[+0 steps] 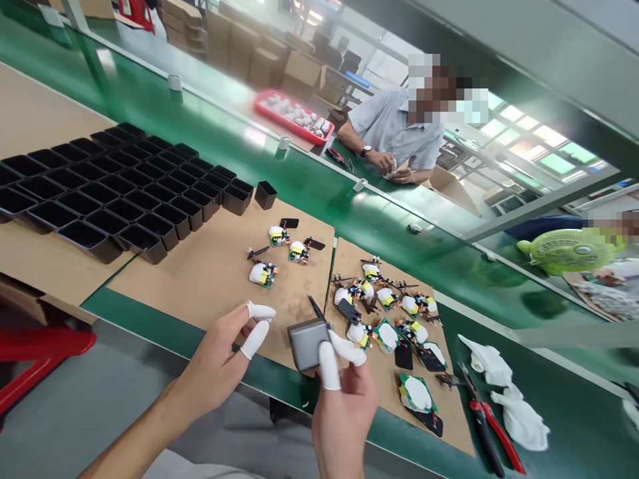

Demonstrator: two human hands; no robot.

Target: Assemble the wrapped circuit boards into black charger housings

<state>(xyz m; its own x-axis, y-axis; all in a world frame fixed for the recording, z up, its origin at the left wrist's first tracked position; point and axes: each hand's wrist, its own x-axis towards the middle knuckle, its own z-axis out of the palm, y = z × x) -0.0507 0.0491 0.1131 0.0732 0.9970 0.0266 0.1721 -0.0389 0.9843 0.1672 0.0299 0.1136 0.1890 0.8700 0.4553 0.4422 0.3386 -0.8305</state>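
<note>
Grey casing (307, 342) between right fingertips (329, 366)

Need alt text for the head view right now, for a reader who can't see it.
The right hand, in white finger cots, holds a small grey housing above a cardboard sheet strewn with small circuit boards; the left hand hovers open beside it. Black trays sit at left, red-handled pliers at right.
</note>
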